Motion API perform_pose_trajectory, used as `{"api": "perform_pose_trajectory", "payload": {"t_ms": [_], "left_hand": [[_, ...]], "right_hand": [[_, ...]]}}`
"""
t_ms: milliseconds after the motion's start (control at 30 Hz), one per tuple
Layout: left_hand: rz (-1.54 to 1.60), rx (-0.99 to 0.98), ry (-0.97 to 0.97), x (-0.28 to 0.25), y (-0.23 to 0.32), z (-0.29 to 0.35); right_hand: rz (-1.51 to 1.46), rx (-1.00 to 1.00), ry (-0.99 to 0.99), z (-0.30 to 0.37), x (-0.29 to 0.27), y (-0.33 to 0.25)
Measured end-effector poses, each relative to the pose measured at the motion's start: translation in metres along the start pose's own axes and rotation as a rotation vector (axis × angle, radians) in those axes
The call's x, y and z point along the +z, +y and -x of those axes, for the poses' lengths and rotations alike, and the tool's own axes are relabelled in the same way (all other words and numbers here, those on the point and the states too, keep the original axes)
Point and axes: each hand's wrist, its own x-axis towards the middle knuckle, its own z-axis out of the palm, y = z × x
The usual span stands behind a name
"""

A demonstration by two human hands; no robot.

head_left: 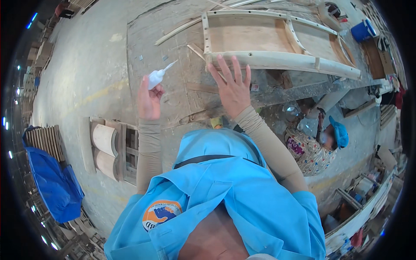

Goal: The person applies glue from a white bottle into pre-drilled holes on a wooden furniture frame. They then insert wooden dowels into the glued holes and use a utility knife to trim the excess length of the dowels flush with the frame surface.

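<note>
My left hand (pixel 150 100) is closed around a small white squeeze bottle (pixel 156 79) with a long thin nozzle that points up and to the right. My right hand (pixel 234 92) is spread, palm down, with its fingertips at the near left corner of a pale wooden frame (pixel 277 59). Whether the fingers press on the wood or hover just above it, I cannot tell. The frame has curved rails, a panel inside and several dark holes along its edges. A thin wooden strip (pixel 197 51) sticks out beside its left end.
A worn workbench (pixel 173 95) lies under the frame. To the right a co-worker in a blue cap (pixel 339 132) bends over other pieces. Curved wooden parts (pixel 105 139) stand at the left, near a blue tarp (pixel 52 182). A blue bucket (pixel 363 30) is at the far right.
</note>
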Motion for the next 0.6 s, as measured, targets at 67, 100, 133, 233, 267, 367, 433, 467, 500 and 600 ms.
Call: {"api": "perform_pose_trajectory", "payload": {"t_ms": [67, 100, 133, 233, 267, 367, 433, 467, 500, 600], "left_hand": [[0.015, 0.001, -0.009, -0.005, -0.003, 0.002], [0.023, 0.002, -0.014, -0.007, -0.004, 0.003], [0.028, 0.001, -0.011, -0.007, -0.005, 0.004], [0.041, 0.000, 0.004, -0.005, -0.006, 0.008], [0.043, 0.001, 0.014, -0.005, -0.007, 0.009], [0.043, 0.005, 0.016, -0.010, -0.009, 0.009], [0.040, 0.009, 0.011, -0.011, -0.010, 0.010], [0.037, 0.011, 0.010, -0.011, -0.009, 0.010], [0.035, 0.013, 0.008, -0.010, -0.009, 0.010], [0.037, 0.006, 0.006, -0.010, -0.008, 0.010]], "right_hand": [[0.012, -0.007, -0.028, -0.003, -0.001, -0.002], [0.018, -0.011, -0.032, -0.004, -0.002, -0.003], [0.026, -0.015, -0.036, -0.005, -0.001, -0.002], [0.042, -0.037, -0.035, -0.001, -0.003, 0.002], [0.045, -0.045, -0.031, 0.001, -0.004, 0.003], [0.037, -0.030, -0.027, 0.004, -0.008, 0.003], [0.022, -0.023, -0.020, -0.004, -0.008, 0.002], [0.016, -0.017, -0.016, -0.006, -0.007, 0.001], [0.017, -0.020, -0.019, -0.007, -0.005, -0.001], [0.025, -0.029, -0.033, -0.005, -0.006, -0.003]]}}
